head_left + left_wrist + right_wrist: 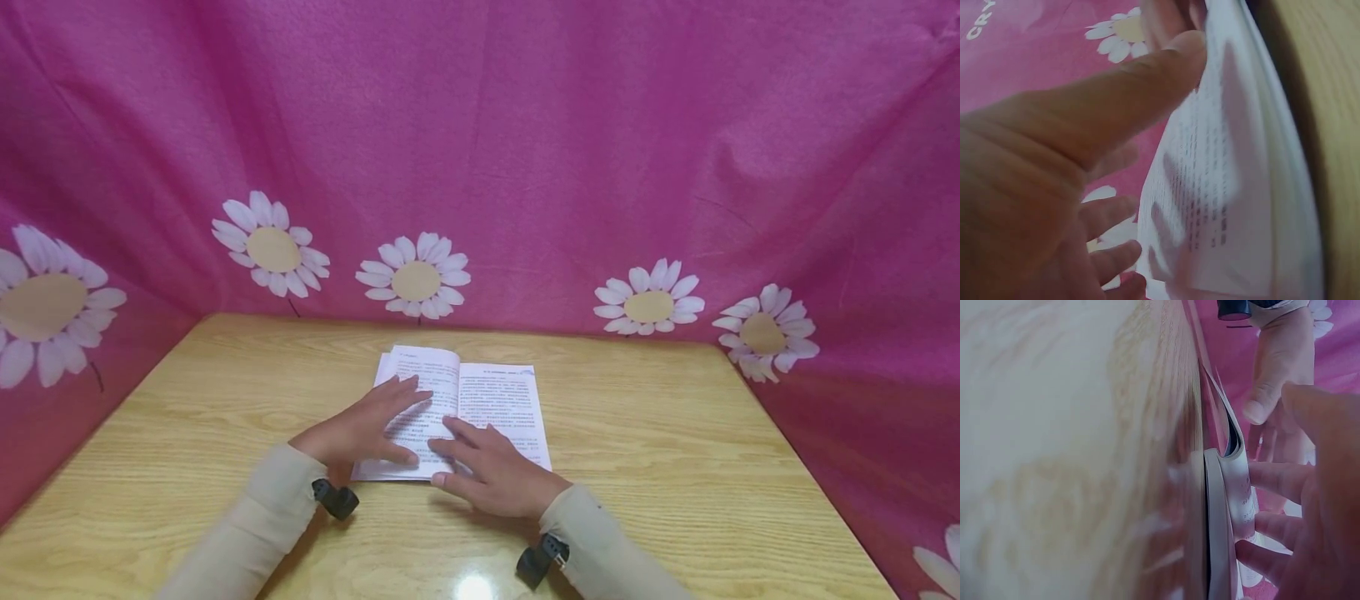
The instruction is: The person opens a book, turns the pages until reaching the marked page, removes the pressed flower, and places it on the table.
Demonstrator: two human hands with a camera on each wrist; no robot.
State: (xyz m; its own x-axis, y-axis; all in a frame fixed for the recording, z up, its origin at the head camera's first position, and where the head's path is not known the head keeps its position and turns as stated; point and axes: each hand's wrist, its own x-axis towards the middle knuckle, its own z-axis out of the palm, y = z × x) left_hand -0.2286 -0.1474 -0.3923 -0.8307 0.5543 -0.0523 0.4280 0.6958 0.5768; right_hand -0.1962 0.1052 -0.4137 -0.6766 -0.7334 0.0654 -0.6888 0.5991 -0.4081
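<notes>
An open book with printed text lies on the table, its left side a thicker, slightly raised stack of pages. Over the left page, the left hand has its fingers spread and mostly straight. In the left wrist view, that hand's thumb extends above the printed page; whether it touches is hard to tell. The right hand reaches across the lower part near the spine. Its extended fingertips meet the curved page edge in the right wrist view. Neither hand curls around the book.
The wooden table extends on both sides of the book. A pink curtain with white daisies hangs behind and at both sides. Black wrist devices sit on both sleeves. Light glares off the table's front edge.
</notes>
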